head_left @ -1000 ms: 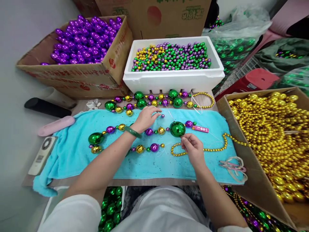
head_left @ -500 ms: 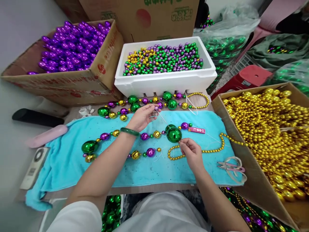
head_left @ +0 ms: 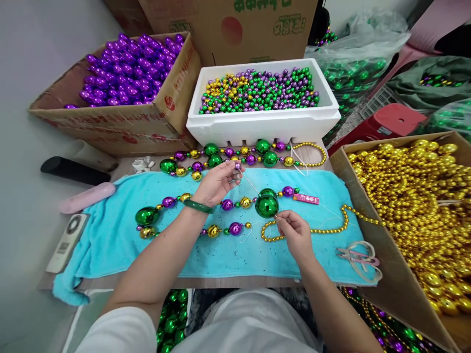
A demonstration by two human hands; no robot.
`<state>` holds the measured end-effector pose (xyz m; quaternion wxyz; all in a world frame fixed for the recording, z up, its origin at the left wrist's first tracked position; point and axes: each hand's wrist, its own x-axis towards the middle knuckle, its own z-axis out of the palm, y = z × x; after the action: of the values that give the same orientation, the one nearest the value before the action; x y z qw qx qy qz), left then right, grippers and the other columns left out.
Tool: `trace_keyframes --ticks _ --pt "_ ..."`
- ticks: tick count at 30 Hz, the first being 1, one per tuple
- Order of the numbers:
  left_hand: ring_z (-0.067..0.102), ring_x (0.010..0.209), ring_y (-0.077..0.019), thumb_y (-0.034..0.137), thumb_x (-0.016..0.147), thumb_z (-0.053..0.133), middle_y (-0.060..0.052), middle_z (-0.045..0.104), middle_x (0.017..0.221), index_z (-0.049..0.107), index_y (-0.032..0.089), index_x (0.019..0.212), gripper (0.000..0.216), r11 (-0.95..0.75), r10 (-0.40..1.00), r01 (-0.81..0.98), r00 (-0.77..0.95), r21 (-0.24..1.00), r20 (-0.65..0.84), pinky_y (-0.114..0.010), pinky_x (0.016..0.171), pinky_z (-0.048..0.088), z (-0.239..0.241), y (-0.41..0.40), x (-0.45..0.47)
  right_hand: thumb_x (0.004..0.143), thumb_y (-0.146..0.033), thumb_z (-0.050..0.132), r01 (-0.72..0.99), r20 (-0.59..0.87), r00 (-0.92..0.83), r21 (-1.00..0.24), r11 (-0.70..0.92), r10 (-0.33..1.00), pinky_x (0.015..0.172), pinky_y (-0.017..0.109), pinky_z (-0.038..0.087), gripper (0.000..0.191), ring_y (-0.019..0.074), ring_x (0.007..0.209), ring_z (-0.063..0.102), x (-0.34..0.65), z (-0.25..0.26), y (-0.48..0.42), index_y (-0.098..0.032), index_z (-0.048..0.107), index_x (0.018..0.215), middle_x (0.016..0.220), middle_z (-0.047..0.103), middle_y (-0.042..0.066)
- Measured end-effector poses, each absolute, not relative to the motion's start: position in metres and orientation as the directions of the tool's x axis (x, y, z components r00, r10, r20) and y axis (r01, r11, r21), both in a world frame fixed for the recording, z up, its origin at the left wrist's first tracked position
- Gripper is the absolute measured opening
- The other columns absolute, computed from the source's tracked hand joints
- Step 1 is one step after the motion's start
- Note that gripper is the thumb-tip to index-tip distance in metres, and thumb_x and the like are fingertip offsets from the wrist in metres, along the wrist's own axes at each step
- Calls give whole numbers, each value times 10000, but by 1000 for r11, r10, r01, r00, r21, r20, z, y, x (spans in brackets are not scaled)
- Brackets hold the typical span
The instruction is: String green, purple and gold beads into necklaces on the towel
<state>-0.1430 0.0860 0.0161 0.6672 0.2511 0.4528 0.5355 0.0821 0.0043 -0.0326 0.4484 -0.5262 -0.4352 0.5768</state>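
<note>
My left hand (head_left: 218, 180) is raised over the turquoise towel (head_left: 110, 230), its fingers pinched on a small purple bead (head_left: 238, 166) and a thin white thread. The thread runs down to a large green ball (head_left: 267, 205) on a half-made strand of purple, gold and green beads (head_left: 191, 201). My right hand (head_left: 296, 234) is closed in a pinch just below and right of the green ball, on the thread end or a needle too small to make out. A chain of small gold beads (head_left: 324, 228) lies beside it. A green bangle sits on my left wrist.
A finished bead strand (head_left: 235, 156) lies behind the towel. A white foam box (head_left: 265, 122) holds mixed small beads, a cardboard box (head_left: 110, 122) purple balls, another box (head_left: 390, 274) gold balls. Scissors (head_left: 355, 255) lie at the towel's right end; a remote (head_left: 68, 235) at left.
My left hand picked the small purple bead off the towel and lifted it with the thread. The green ball shifted slightly left. My right hand stayed in its pinch below the ball.
</note>
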Motion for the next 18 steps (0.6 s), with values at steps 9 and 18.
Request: trace_keyframes --ticks 9,18 --pt "614 694 -90 273 784 730 -27 691 829 630 163 871 173 295 932 -508 -36 810 -362 -216 633 481 18 80 -144 715 -393 644 -24 -195 -67 -980 -197 978 453 231 323 217 95 479 404 79 -31 4 -183 592 694 513 472 -31" --pt "632 784 -115 189 696 772 5 669 808 587 209 1094 439 137 976 -319 -117 938 -182 -222 667 469 16 63 -129 724 -417 642 -30 -248 -82 -967 -251 965 455 231 354 241 96 463 437 72 -34 5 -187 573 704 504 500 -34"
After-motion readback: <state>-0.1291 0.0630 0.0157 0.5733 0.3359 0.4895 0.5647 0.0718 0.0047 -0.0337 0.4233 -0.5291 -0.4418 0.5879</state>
